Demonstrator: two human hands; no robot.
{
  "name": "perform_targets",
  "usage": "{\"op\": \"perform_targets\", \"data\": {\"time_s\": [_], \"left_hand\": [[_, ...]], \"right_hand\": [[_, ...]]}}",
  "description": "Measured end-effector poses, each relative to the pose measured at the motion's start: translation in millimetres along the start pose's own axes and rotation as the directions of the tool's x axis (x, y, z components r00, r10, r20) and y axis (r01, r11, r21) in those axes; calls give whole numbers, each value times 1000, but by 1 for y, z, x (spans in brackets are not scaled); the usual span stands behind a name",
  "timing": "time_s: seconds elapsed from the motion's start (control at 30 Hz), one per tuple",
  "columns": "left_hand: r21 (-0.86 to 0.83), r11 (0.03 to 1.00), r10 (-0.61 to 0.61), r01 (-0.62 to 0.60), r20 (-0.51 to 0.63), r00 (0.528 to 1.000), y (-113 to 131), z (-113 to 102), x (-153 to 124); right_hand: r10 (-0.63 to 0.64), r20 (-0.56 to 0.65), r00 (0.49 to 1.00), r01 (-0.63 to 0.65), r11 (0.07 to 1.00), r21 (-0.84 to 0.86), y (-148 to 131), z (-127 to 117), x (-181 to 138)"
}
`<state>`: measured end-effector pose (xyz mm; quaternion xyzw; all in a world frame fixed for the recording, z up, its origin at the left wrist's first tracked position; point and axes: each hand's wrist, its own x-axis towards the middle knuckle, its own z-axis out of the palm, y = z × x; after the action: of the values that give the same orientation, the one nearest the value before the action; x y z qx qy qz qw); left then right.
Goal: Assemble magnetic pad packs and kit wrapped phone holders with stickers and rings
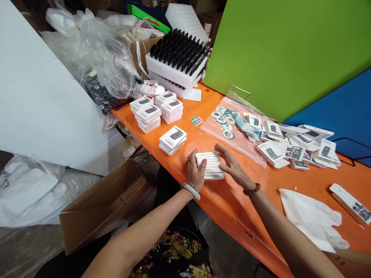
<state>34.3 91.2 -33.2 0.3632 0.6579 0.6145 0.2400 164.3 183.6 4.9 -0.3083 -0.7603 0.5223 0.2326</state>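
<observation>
A row of small white boxes (211, 165) stands on edge on the orange table (255, 216) near its front edge. My left hand (196, 172) presses against the row's left end, fingers curled over the first box. My right hand (232, 164) lies flat against the row's right side, fingers stretched out. The two hands squeeze the row between them. A short stack of the same white boxes (173, 140) lies just left of my hands. Taller stacks (158, 109) stand further back.
Loose white boxes (295, 144) and a clear bag with round rings (226, 121) lie at the right. A foam tray of black parts (178, 58) stands at the back. A green board (284, 50), white paper (313, 218) and an open cardboard box (107, 204) surround the work area.
</observation>
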Motion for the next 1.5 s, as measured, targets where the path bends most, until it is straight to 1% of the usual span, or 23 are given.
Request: {"op": "perform_targets", "data": {"time_s": [0.07, 0.13, 0.23, 0.3, 0.33, 0.4, 0.47, 0.5, 0.53, 0.6, 0.67, 0.73, 0.8, 0.83, 0.93, 1.0, 1.07, 1.13, 1.2, 1.27, 1.33, 1.4, 1.5], "left_hand": [[11, 1000, 18, -18, -10, 1000, -1, 0, 0], [24, 999, 40, -39, -18, 999, -2, 1, 0], [57, 997, 55, -55, 6, 998, -2, -1, 2], [89, 995, 44, -50, 68, 997, -1, -8, 4], [109, 993, 30, -44, 125, 992, 0, -13, 6], [156, 986, 4, -53, 298, 955, 3, -27, 12], [205, 973, -9, -104, 486, 874, 8, -41, 17], [225, 965, -12, -135, 553, 833, 10, -46, 20], [243, 957, -14, -161, 591, 807, 13, -50, 22], [273, 942, -6, -196, 596, 803, 17, -51, 25], [294, 929, 23, -225, 560, 828, 19, -46, 25], [314, 912, 58, -264, 539, 840, 18, -40, 24], [325, 896, 84, -303, 546, 834, 15, -38, 22], [330, 890, 97, -316, 540, 836, 13, -39, 20], [303, 877, 193, -372, 488, 851, 13, -53, 5], [271, 876, 261, -399, 428, 865, 16, -71, -11], [257, 876, 301, -409, 371, 878, 19, -96, -30], [276, 873, 312, -403, 321, 894, 19, -127, -47], [316, 873, 294, -372, 267, 918, 13, -163, -60], [370, 880, 237, -297, 197, 951, 1, -200, -69], [424, 886, 152, -190, 121, 981, -15, -236, -74], [449, 890, 54, -74, 58, 997, -35, -271, -76], [424, 901, -123, 85, 61, 991, -69, -316, -73]], "right_hand": [[-61, 187, 980, 116, 948, -297, -9, -14, 0], [-106, 334, 937, 271, 822, -500, -16, -18, 2], [-161, 460, 873, 447, 641, -624, -22, -9, 10], [-168, 476, 863, 476, 586, -656, -23, -1, 15], [-169, 475, 864, 478, 576, -663, -23, 2, 18], [-166, 476, 864, 477, 574, -666, -24, 5, 21], [-162, 478, 863, 476, 573, -667, -25, 6, 22], [-157, 475, 866, 472, 570, -672, -27, 5, 22], [-151, 474, 867, 469, 565, -678, -28, 4, 23], [-145, 485, 863, 477, 551, -685, -29, 2, 23], [-146, 508, 849, 501, 529, -685, -25, 0, 23], [-170, 506, 845, 517, 496, -697, -12, 1, 24], [-243, 454, 857, 514, 457, -726, 6, 7, 26], [-318, 411, 854, 518, 454, -724, 15, 12, 27], [-389, 405, 827, 558, 483, -675, 28, 29, 26], [-401, 432, 808, 587, 478, -654, 17, 42, 18], [-402, 475, 782, 620, 438, -651, -7, 58, 8], [-394, 551, 736, 675, 370, -638, -38, 83, 1], [-390, 628, 673, 739, 326, -589, -65, 117, 2], [-374, 676, 635, 772, 332, -542, -82, 159, 9], [-342, 713, 612, 788, 347, -509, -87, 206, 23], [-307, 759, 574, 810, 348, -472, -82, 251, 39], [-228, 826, 516, 834, 352, -424, -62, 311, 62]]}}
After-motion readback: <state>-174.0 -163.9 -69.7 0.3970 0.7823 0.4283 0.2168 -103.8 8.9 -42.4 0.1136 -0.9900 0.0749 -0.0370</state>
